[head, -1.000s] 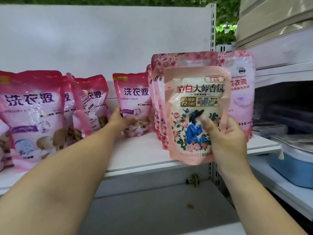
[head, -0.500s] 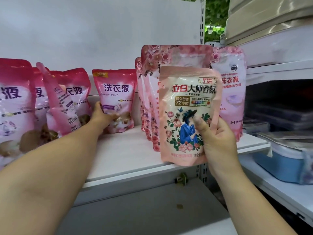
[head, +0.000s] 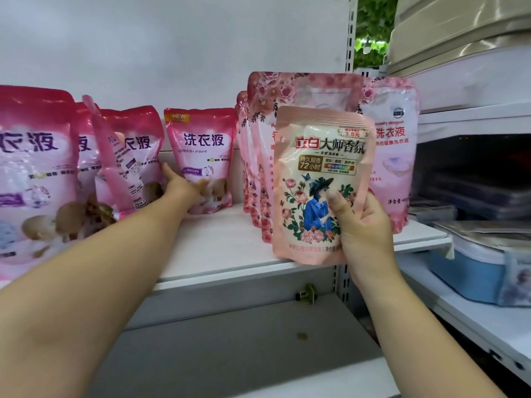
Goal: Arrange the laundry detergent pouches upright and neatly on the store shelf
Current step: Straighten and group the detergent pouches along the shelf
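A shopper's right hand (head: pixel 363 225) is gripping a pale pink floral pouch (head: pixel 321 182) by its lower right corner, thumb pressing across the front and fingers curling out of sight behind; the pouch is hanging upright, long axis vertical, in front of the shelf (head: pixel 230 254) edge rather than standing on it; directly behind it a row of rose-print pouches (head: pixel 258 156) is standing one behind another, with a lavender-label pouch (head: pixel 393 156) just to their right. The left hand (head: pixel 184 186) is reaching further in, fingers stretching out against the lower front of a small magenta pouch (head: pixel 201 156) standing near the back panel; whether they are closing round it cannot be told. To the left, a tilted pouch (head: pixel 115 156) is leaning across larger magenta pouches (head: pixel 34 173). The bare stretch of shelf between the magenta pouch and the rose-print row is lying up and to the left of the held pouch, nearer the right hand's load than anything else; it looks the likely landing spot. A blue box (head: pixel 465 271) is sitting on the neighbouring shelf.
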